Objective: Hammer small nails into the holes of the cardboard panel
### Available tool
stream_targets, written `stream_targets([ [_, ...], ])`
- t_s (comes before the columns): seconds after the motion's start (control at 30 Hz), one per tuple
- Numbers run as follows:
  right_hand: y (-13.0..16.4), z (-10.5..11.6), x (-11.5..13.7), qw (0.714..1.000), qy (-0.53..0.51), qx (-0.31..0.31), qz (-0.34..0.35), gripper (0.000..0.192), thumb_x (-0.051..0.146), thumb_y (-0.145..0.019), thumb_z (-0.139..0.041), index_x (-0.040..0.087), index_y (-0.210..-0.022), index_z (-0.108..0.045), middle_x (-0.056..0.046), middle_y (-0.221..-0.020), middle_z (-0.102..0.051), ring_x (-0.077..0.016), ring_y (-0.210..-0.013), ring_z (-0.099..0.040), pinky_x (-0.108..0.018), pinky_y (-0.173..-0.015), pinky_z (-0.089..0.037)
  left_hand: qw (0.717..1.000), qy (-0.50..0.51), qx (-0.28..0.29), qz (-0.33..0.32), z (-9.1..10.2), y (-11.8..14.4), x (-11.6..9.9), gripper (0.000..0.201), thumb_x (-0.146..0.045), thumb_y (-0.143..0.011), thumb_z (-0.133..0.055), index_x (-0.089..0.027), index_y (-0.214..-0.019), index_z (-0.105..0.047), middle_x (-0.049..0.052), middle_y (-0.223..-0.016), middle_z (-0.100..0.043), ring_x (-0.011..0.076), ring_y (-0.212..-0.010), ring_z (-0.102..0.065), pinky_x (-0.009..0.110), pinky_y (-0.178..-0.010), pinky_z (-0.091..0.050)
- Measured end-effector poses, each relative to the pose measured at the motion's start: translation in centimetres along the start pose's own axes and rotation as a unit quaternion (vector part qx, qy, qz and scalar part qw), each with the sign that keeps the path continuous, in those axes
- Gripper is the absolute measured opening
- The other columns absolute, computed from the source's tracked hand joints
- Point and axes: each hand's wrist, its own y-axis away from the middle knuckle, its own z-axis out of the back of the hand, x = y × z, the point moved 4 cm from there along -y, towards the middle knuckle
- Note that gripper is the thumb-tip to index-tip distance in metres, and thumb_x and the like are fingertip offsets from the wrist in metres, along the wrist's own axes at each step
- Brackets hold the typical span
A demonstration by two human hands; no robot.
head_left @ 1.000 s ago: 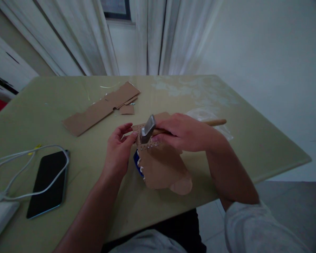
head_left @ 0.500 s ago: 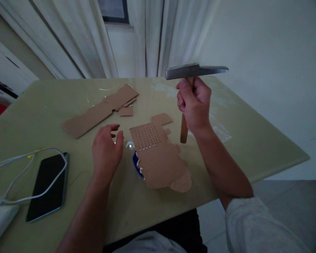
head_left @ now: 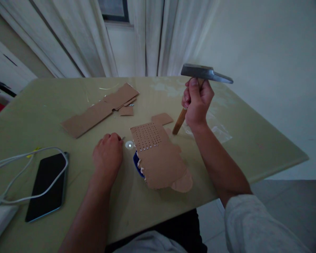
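My right hand (head_left: 198,102) is wrapped round the wooden handle of a hammer (head_left: 208,72), held up above the table with its metal head on top and the handle slanting down to the left. My left hand (head_left: 107,151) rests low at the table, fingers closed, and a small thin metal piece (head_left: 123,138) sticks out at its fingertips. Just right of it lies a small clear round piece (head_left: 129,145) with a bright spot. A cardboard piece (head_left: 163,165) with rows of small holes lies between my hands, over a blue object (head_left: 138,165) mostly hidden beneath it.
Long cardboard strips (head_left: 100,114) lie at the back left, and a smaller cardboard scrap (head_left: 162,118) lies behind the holed piece. At the left are a black phone (head_left: 46,186) and a white cable (head_left: 18,153). Clear plastic film (head_left: 221,133) lies near my right forearm.
My left hand has lowered and its parted fingers have closed at the small metal piece. My right hand has moved slightly right, and the hammer has tilted, its handle end swinging left.
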Motion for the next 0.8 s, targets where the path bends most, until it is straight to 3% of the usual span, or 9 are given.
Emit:
stream_targets([
  [0.13, -0.3, 0.4, 0.2, 1.0, 0.021, -0.021, -0.007, 0.066, 0.092, -0.105, -0.033, 0.031, -0.108, -0.058, 0.001, -0.082, -0.05, -0.0166, -0.064, -0.057, -0.03, -0.052, -0.04, 1.0, -0.022, 0.009, 0.001, 0.2, 0.1, -0.4, 0.034, -0.026, -0.11, -0.045, -0.016, -0.111, -0.078, 0.022, -0.116, -0.077, 0.043, -0.11, -0.075, 0.051, -0.089, -0.058],
  [0.3, -0.2, 0.6, 1.4, 0.999, 0.007, -0.024, -0.029, 0.051, 0.08, -0.11, -0.041, 0.031, -0.095, -0.042, 0.002, -0.081, -0.046, -0.0148, -0.063, -0.042, -0.029, -0.052, -0.036, 0.999, -0.042, 0.003, -0.003, -0.1, 0.1, -0.6, 0.034, -0.024, -0.11, -0.043, -0.015, -0.112, -0.076, 0.023, -0.116, -0.077, 0.0418, -0.113, -0.073, 0.049, -0.089, -0.057],
  [0.43, 0.0, 0.3, 1.5, 0.999, -0.019, -0.032, -0.028, 0.055, 0.085, -0.107, -0.04, 0.032, -0.093, -0.037, 0.002, -0.081, -0.045, -0.0158, -0.061, -0.037, -0.031, -0.05, -0.034, 0.999, -0.043, -0.01, -0.013, -0.6, -0.1, -0.5, 0.033, -0.022, -0.109, -0.043, -0.016, -0.111, -0.075, 0.023, -0.114, -0.077, 0.0412, -0.111, -0.072, 0.048, -0.09, -0.055],
  [0.67, 0.1, -0.6, 1.5, 0.998, 0.047, 0.03, -0.017, 0.069, 0.099, -0.098, -0.034, 0.034, -0.108, -0.055, 0.0, -0.084, -0.05, -0.0174, -0.059, -0.038, -0.033, -0.051, -0.033, 0.999, -0.048, -0.012, -0.021, -1.1, -0.2, -0.6, 0.035, -0.016, -0.108, -0.04, -0.014, -0.117, -0.073, 0.024, -0.116, -0.077, 0.0406, -0.111, -0.071, 0.046, -0.091, -0.053],
  [0.8, 0.3, -0.8, 1.6, 0.998, 0.051, 0.041, -0.013, 0.071, 0.099, -0.098, -0.03, 0.034, -0.11, -0.056, -0.001, -0.086, -0.051, -0.0169, -0.059, -0.038, -0.033, -0.052, -0.033, 0.999, -0.046, -0.01, -0.026, -1.1, -0.2, -0.7, 0.039, -0.012, -0.108, -0.036, -0.014, -0.119, -0.073, 0.024, -0.116, -0.076, 0.0403, -0.112, -0.072, 0.046, -0.092, -0.053],
])
